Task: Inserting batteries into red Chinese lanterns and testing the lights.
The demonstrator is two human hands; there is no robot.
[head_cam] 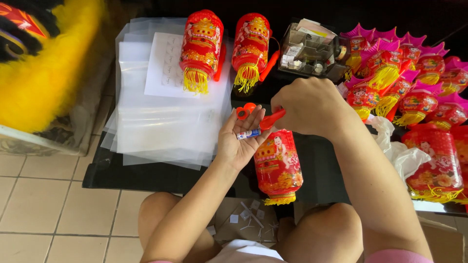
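Observation:
My left hand point(239, 139) is palm up, holding a small blue-and-white battery point(248, 133) against the fingers, with a small orange cap point(245, 111) at the fingertips. My right hand point(309, 107) is closed around the orange handle point(271, 120) of a red and gold toy lantern point(278, 165), which hangs below it with a yellow fringe at the bottom. The handle's end lies over my left palm, beside the battery.
A stack of clear plastic bags point(161, 117) with a white sheet lies on a black mat. Two more lanterns point(201, 48) point(251, 48) lie at the back. A clear organiser box point(309, 51) and several pink-topped lanterns point(404, 83) fill the right. A yellow furry costume point(44, 73) sits left.

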